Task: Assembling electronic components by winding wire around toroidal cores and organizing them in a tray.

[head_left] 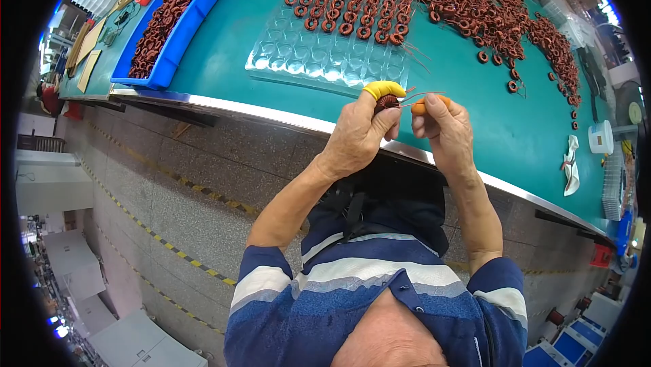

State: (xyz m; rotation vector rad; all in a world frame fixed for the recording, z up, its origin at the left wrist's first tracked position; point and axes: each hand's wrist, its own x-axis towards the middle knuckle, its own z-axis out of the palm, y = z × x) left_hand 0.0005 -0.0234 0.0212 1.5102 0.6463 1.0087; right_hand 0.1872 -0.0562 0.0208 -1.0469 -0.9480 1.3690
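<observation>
My left hand (356,135), a yellow cover on its index finger, is closed around a copper-wound toroidal coil (387,102) just above the table's front edge. Thin copper wire leads (409,99) stick out of the coil toward the right. My right hand (449,131) wears an orange finger cover and pinches at these leads with thumb and index finger. Just beyond my hands lies a clear plastic tray (261,63) with round pockets. Several rows of similar coils (347,13) stand in its far part, their leads pointing up; the near pockets hold none.
A large heap of coils (475,4) spreads over the green table (234,21) at the far right. At the left stands a blue bin (163,72) full of coils. A white cloth (571,167) and a small white tub (600,138) are at the right.
</observation>
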